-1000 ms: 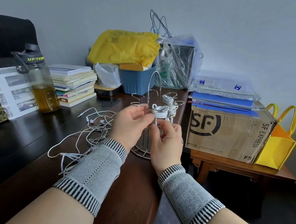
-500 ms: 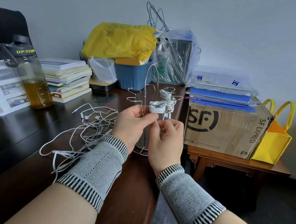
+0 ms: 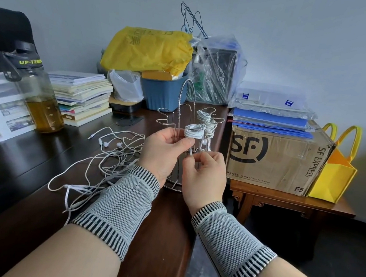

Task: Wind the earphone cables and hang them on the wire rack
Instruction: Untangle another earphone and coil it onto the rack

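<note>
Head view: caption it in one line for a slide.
Both hands, left hand and right hand, hold a wound earphone bundle at the wire rack; loose cables lie on the desk.

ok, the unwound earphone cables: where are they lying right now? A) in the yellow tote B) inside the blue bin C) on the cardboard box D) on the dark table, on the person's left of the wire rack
D: the loose white earphone cables lie tangled on the dark table, on the person's left of the wire rack; none show on the box, bin or tote.
</note>
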The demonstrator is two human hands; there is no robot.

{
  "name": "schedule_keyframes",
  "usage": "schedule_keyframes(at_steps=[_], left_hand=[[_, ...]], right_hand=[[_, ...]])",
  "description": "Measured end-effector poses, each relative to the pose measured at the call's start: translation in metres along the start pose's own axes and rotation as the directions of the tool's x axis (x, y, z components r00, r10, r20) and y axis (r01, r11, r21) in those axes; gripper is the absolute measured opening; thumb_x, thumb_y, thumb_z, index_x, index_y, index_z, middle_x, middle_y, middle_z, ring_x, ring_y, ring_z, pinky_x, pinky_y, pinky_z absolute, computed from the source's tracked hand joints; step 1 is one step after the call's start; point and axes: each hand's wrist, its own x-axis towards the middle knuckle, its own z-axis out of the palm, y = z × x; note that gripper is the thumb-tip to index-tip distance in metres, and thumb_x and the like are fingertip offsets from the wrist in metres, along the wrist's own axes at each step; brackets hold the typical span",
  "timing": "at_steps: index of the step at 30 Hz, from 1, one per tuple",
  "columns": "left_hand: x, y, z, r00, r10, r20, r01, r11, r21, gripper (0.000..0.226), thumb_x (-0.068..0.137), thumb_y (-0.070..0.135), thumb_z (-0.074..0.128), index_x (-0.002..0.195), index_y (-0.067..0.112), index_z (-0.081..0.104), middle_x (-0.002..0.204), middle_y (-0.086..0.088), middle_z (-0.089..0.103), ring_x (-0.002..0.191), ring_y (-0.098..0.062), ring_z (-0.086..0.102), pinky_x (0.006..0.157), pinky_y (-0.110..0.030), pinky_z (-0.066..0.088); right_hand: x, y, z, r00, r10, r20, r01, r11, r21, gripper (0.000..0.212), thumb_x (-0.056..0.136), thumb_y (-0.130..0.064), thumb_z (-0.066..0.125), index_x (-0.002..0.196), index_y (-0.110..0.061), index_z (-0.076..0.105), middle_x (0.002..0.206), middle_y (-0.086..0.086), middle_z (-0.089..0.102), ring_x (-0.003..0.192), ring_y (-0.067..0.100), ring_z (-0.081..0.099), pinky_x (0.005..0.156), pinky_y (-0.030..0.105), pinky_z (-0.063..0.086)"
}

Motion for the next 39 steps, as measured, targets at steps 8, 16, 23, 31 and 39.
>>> schedule_keyframes(at_steps=[8,16,23,31,39], left_hand=[[-0.002,0.000,0.000,0.999,0.030,0.025,-0.030,1.000,-0.003,0.016,0.084,-0.001,0.070,0.099,0.005,0.070,0.095,-0.008,0.075,0.087,-0.014,0.069,0.085,-0.031,0.055],[-0.001,-0.001,-0.006,0.998,0.014,0.067,-0.008,0.996,-0.090,0.016,0.086,0.002,0.068,0.100,0.010,0.070,0.096,-0.008,0.074,0.085,-0.019,0.068,0.074,-0.036,0.057],[0.000,-0.003,-0.007,0.998,0.036,0.047,-0.033,0.997,-0.069,0.015,0.085,0.007,0.071,0.100,0.008,0.072,0.099,-0.010,0.075,0.097,-0.023,0.069,0.098,-0.048,0.051],[-0.002,-0.005,-0.012,1.000,0.013,-0.004,-0.013,1.000,-0.019,0.014,0.073,0.018,0.066,0.076,0.020,0.079,0.091,-0.014,0.075,0.095,-0.037,0.068,0.090,-0.054,0.053],[0.000,-0.015,-0.016,1.000,-0.005,-0.004,0.005,0.999,0.033,0.016,0.089,-0.002,0.063,0.087,0.011,0.073,0.080,-0.002,0.075,0.080,-0.017,0.069,0.079,-0.033,0.056]], right_hand=[[-0.001,-0.003,-0.003,0.999,0.052,0.015,-0.053,0.995,0.085,0.012,0.083,-0.031,0.061,0.074,-0.022,0.062,0.091,-0.011,0.050,0.096,0.016,0.055,0.086,0.033,0.047],[0.007,-0.004,-0.011,0.993,-0.015,-0.121,0.044,0.969,0.243,0.020,0.077,-0.037,0.050,0.098,-0.039,0.048,0.104,-0.005,0.054,0.095,0.021,0.058,0.084,0.048,0.050],[0.033,-0.018,-0.026,0.977,-0.207,-0.047,0.209,0.976,0.052,0.048,0.076,-0.035,0.046,0.118,-0.017,0.061,0.112,0.000,0.057,0.103,0.020,0.054,0.093,0.039,0.046],[0.013,-0.004,-0.023,0.989,-0.137,-0.052,0.139,0.990,0.034,0.029,0.076,-0.036,0.059,0.101,-0.021,0.053,0.100,-0.004,0.051,0.092,0.015,0.052,0.085,0.035,0.047],[0.004,0.002,-0.004,0.998,-0.069,0.002,0.069,0.996,-0.052,0.016,0.080,-0.037,0.071,0.084,-0.023,0.065,0.087,-0.012,0.042,0.096,0.013,0.049,0.076,0.020,0.037]])
